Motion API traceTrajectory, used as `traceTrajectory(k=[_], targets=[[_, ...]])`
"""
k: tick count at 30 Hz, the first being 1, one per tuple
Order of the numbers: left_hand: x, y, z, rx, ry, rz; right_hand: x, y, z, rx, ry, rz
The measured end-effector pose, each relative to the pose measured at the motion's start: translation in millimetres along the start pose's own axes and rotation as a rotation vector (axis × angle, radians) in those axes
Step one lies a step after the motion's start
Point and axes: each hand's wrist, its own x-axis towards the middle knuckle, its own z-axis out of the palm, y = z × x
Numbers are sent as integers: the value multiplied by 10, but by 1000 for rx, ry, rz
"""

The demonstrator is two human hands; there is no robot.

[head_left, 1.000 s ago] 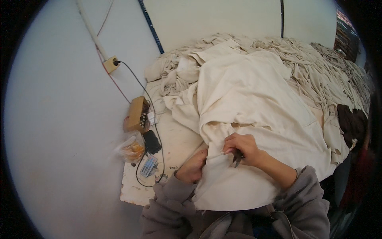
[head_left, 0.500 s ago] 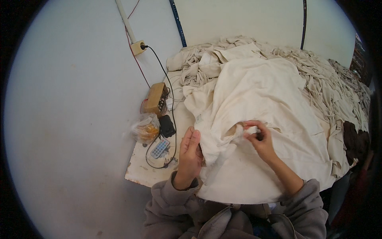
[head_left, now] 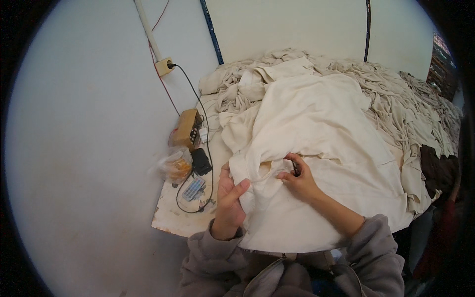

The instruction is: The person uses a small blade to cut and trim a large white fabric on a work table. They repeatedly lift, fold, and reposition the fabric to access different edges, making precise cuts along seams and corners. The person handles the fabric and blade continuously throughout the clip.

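A cream cloth garment [head_left: 311, 119] lies spread across the table before me, its near edge hanging toward my lap. My left hand [head_left: 230, 200] grips the garment's left side, thumb on top and fingers behind the cloth. Just right of that thumb, a gaping fold or opening [head_left: 265, 169] shows in the fabric. At its right edge is my right hand [head_left: 299, 180], fingers curled and thumb bent toward them. Something small and dark [head_left: 296, 171] shows between those fingers, too hidden to name.
Heaps of crumpled beige cloth [head_left: 396, 109] cover the table's back and right. A dark brown cloth [head_left: 438, 171] hangs at the right edge. At the left are a brown box [head_left: 187, 129], a plastic bag [head_left: 177, 164], a black adapter [head_left: 201, 162], a remote control [head_left: 193, 189] and a looping cable [head_left: 210, 148].
My right hand has moved left, and the white bit of cloth at its fingertips no longer shows. The left thumb has swung rightward over the cloth, and the garment's opening now lies nearer it.
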Motion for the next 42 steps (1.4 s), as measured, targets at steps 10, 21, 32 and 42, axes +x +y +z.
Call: traceTrajectory(k=[10,21,32,42], targets=[[58,80,-45,122,135,128,-24,-415,-52,184,121,-86],[-365,-72,-474,1890,296,482,-1358,-744,-93,-747,-579,-323],[-482,-683,57,1545,-375,24,-1654,-468,-162,-801,-512,-359],[-443,-671,-42,883,117,-144,-1703,-570,-192,-845,-491,-354]])
